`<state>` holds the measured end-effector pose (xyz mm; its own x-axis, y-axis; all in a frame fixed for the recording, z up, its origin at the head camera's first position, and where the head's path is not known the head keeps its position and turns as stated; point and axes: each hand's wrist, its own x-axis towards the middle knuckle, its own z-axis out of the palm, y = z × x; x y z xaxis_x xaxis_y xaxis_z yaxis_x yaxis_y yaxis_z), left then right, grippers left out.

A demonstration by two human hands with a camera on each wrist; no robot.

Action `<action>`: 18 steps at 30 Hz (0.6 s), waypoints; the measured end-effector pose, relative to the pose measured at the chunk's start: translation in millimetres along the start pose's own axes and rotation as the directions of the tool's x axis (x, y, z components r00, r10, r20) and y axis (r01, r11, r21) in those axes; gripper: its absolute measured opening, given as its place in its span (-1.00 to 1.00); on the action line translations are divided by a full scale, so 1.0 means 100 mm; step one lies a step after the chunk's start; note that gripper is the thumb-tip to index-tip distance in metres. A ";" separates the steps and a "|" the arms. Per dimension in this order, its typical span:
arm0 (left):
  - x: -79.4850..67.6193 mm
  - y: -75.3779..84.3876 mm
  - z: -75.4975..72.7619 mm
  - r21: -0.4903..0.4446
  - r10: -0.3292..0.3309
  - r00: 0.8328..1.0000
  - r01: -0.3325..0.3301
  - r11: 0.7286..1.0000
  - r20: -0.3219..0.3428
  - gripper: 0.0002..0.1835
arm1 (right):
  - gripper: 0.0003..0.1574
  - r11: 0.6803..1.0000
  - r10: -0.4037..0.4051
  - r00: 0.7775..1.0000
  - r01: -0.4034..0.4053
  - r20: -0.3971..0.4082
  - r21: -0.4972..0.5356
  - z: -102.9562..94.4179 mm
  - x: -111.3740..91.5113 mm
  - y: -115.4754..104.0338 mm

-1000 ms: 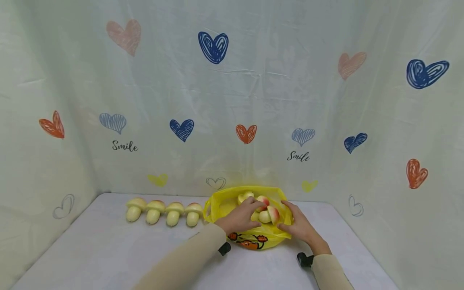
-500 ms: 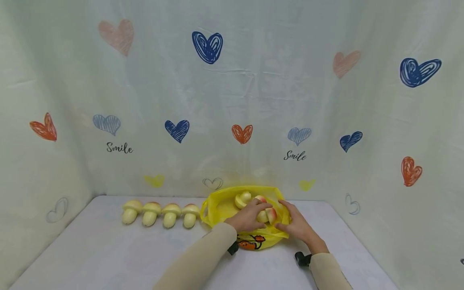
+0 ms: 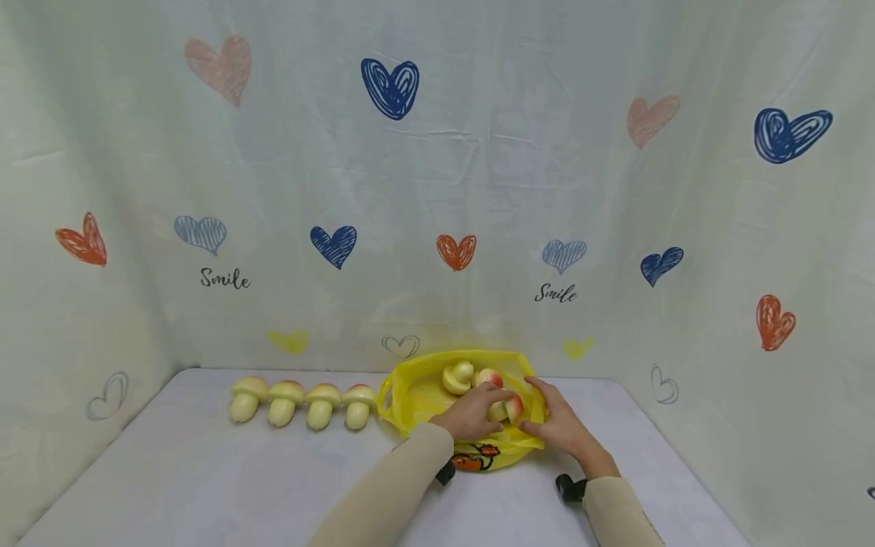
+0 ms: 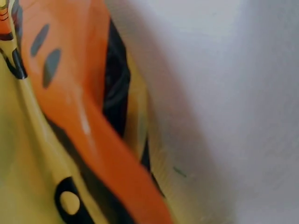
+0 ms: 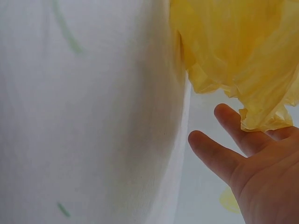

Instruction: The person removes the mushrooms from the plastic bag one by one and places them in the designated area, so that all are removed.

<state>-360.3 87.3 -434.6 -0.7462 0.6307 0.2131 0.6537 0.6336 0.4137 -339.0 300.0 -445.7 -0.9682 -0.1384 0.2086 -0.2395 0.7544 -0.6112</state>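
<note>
Brightly yellow bag (image 3: 414,395), orange-printed and crinkled

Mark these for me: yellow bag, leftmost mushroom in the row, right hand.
Yellow bag (image 3: 415,392): head view, bare inner wall.
Leftmost mushroom (image 3: 244,408): head view, middle of the stem.
Right hand (image 3: 566,427): head view, middle of the hand.

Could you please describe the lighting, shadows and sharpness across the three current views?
Head view: soft, fairly even light, the four lined-up cream mushroom shapes clearly outlined; left wrist view: the yellow plastic bag blurred up close, pale glare streaking its orange print; right wrist view: a broad grey shadow on the white table covering, the bare right hand fairly clear.
</note>
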 end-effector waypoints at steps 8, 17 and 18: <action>0.00 0.03 0.00 0.005 -0.066 0.998 0.066 0.998 -0.021 -0.35 | 0.04 1.000 -0.027 1.000 0.027 -0.007 0.001 -0.01 0.00 -0.01; -0.04 0.03 -0.02 -0.019 -0.083 0.996 0.083 0.996 -0.037 -0.43 | 0.05 1.000 0.002 1.000 -0.002 0.000 0.000 0.00 0.01 0.00; -0.05 0.03 -0.03 -0.012 -0.075 0.996 0.074 0.997 -0.041 -0.45 | 0.06 1.000 0.002 1.000 -0.002 0.001 -0.002 0.00 0.01 0.00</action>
<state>-355.4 84.9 -432.1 -0.7976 0.5625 0.2179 0.5948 0.6734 0.4390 -339.7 300.1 -445.4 -0.9687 -0.1372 0.2069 -0.2374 0.7558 -0.6103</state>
